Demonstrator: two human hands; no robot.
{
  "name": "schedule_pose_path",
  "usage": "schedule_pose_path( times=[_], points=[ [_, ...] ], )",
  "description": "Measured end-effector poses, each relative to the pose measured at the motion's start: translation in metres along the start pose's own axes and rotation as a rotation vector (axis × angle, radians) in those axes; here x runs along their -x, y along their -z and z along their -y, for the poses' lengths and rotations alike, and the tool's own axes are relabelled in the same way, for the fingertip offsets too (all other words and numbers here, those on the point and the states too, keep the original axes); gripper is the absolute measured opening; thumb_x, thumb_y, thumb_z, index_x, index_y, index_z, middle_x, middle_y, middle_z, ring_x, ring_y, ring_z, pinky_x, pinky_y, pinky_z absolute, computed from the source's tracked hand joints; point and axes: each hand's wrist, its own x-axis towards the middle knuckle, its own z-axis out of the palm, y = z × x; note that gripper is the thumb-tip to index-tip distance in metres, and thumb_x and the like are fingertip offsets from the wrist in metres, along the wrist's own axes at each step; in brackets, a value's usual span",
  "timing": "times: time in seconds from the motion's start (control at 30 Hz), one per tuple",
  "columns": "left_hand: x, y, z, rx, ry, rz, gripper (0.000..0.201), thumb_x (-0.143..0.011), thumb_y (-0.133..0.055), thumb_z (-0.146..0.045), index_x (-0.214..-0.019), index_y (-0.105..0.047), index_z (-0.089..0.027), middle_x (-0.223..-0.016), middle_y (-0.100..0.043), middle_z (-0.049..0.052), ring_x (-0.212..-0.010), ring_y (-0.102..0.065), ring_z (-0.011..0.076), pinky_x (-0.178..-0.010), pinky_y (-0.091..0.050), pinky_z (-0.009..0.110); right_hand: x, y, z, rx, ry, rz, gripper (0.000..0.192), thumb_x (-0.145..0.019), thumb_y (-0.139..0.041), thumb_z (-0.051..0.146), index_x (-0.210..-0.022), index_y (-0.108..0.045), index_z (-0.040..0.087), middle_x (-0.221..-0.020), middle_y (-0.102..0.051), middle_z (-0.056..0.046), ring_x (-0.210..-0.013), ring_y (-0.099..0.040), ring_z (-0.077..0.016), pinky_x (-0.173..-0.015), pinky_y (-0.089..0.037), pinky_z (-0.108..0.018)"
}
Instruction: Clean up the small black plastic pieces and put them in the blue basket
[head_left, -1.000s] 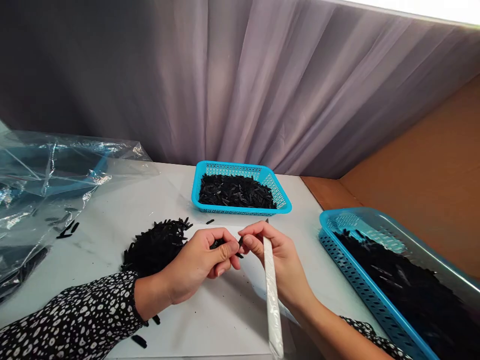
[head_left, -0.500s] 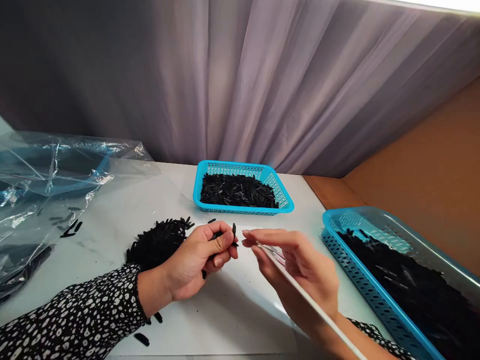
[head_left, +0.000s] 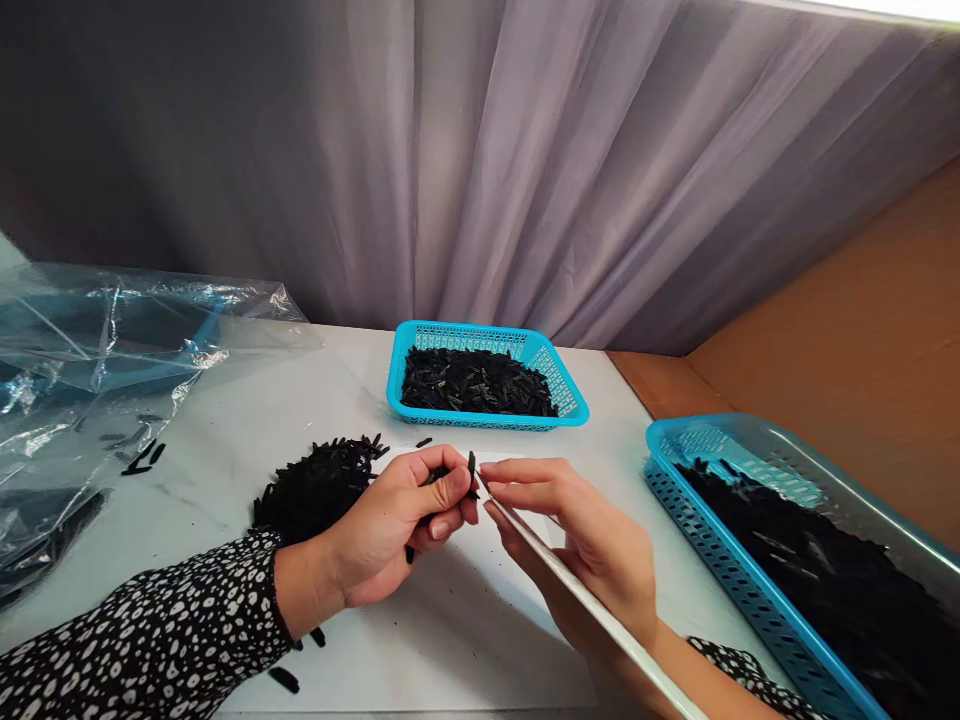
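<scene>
My left hand (head_left: 397, 525) is closed around several small black plastic pieces, with one black piece (head_left: 472, 470) pinched upright between thumb and forefinger. My right hand (head_left: 581, 535) holds a long thin white blade-like tool (head_left: 592, 600); its tip touches the upright black piece. Both hands hover above the white table (head_left: 465, 640). A pile of black pieces (head_left: 315, 485) lies just left of my left hand.
A small blue basket (head_left: 570, 400) of black pieces stands at the table's far side. A larger blue basket (head_left: 720, 560) with black pieces sits at the right edge. Crumpled clear plastic bags (head_left: 90, 350) cover the left. Loose black pieces (head_left: 283, 680) lie near my left sleeve.
My right hand turned so the white tool went from pointing toward me to slanting to the lower right. Its tip moved back against the piece in my left hand.
</scene>
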Motion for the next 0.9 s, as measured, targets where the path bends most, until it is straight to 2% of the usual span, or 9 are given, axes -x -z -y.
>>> schedule_pose_path(
  times=[0.2, 0.33, 0.5, 0.67, 0.77, 0.9],
  points=[
    [0.002, -0.001, -0.001, -0.027, -0.009, 0.007, 0.036, -0.074, -0.082, -0.041, -0.074, -0.056, -0.016, -0.064, -0.061, 0.0, -0.046, -0.034, 0.003, -0.046, -0.014, 0.022, -0.002, 0.002, -0.002, -0.019, 0.007, 0.044, 0.013, -0.091, -0.063, 0.02, -0.102, -0.07, 0.025, -0.102, -0.078, -0.008, -0.092, -0.073, -0.024, -0.078, -0.058, -0.04],
    [0.002, -0.001, -0.002, -0.061, -0.035, 0.009, 0.037, -0.072, -0.083, -0.042, -0.075, -0.056, -0.016, -0.065, -0.062, 0.0, -0.047, -0.034, 0.0033, -0.048, -0.015, 0.022, -0.003, 0.003, -0.006, 0.0, 0.069, 0.089, 0.018, -0.091, -0.062, 0.018, -0.106, -0.068, 0.025, -0.107, -0.078, -0.008, -0.091, -0.074, -0.0235, -0.076, -0.058, -0.038],
    [0.002, -0.003, -0.002, -0.059, -0.043, 0.027, 0.04, -0.07, -0.084, -0.043, -0.073, -0.054, -0.016, -0.061, -0.059, -0.003, -0.047, -0.034, 0.0032, -0.048, -0.014, 0.021, -0.006, 0.005, -0.001, 0.148, 0.218, 0.134, 0.028, -0.093, -0.057, 0.012, -0.116, -0.064, 0.027, -0.111, -0.077, -0.008, -0.08, -0.073, -0.0206, -0.071, -0.052, -0.037],
    [0.004, -0.005, -0.003, -0.042, -0.004, 0.028, 0.043, -0.069, -0.085, -0.044, -0.071, -0.052, -0.017, -0.06, -0.059, -0.003, -0.045, -0.034, 0.0028, -0.047, -0.011, 0.021, -0.009, 0.01, 0.009, 0.269, 0.335, 0.206, 0.031, -0.092, -0.052, 0.007, -0.114, -0.063, 0.024, -0.11, -0.077, -0.012, -0.086, -0.074, -0.0239, -0.072, -0.048, -0.039],
    [0.004, -0.004, -0.003, -0.008, 0.018, 0.045, 0.041, -0.069, -0.085, -0.041, -0.072, -0.052, -0.017, -0.062, -0.061, -0.002, -0.045, -0.035, 0.0026, -0.047, -0.014, 0.02, -0.005, 0.01, 0.005, 0.277, 0.352, 0.179, 0.031, -0.091, -0.051, 0.007, -0.117, -0.062, 0.022, -0.112, -0.076, -0.013, -0.088, -0.073, -0.0255, -0.073, -0.048, -0.041],
    [0.004, -0.002, -0.002, 0.0, 0.014, 0.052, 0.04, -0.069, -0.085, -0.04, -0.072, -0.054, -0.016, -0.062, -0.063, -0.001, -0.045, -0.036, 0.0022, -0.046, -0.016, 0.019, 0.002, 0.006, -0.003, 0.241, 0.204, 0.016, 0.035, -0.088, -0.058, 0.006, -0.114, -0.063, 0.028, -0.109, -0.078, -0.007, -0.076, -0.071, -0.0216, -0.073, -0.051, -0.041]
  ],
)
